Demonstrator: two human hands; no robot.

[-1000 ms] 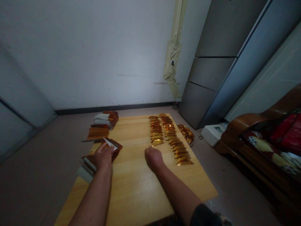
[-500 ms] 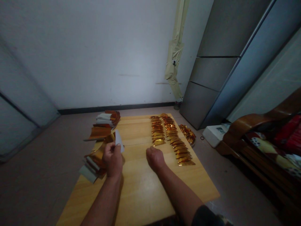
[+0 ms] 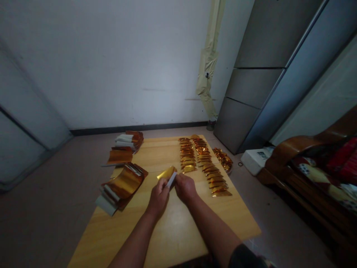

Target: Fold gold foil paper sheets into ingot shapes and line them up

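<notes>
A sheet of gold foil paper (image 3: pixel 166 173) with a pale back is bent between my hands over the middle of the wooden table (image 3: pixel 178 234). My left hand (image 3: pixel 158 198) pinches its near left part. Closed at the sheet's right edge is my right hand (image 3: pixel 186 188); its fingertips are partly hidden. Left of my hands lies a loose, curled stack of the same paper (image 3: pixel 126 182). Folded gold paper pieces (image 3: pixel 187 154) overlap in a row beyond my right hand, and a longer row of folded pieces (image 3: pixel 214 178) runs beside it.
More curled gold paper (image 3: pixel 120 155) overhangs the table's left edge, with another bundle (image 3: pixel 129 140) behind. Past the right edge stands a container heaped with gold pieces (image 3: pixel 223 158). A fridge (image 3: pixel 245 85), a white box (image 3: pixel 254 160) and a wooden seat (image 3: pixel 295 167) are farther right.
My left hand has moved right from the paper stack to the table's middle, carrying one sheet. The sheet now meets my right hand, which has stayed nearly in place.
</notes>
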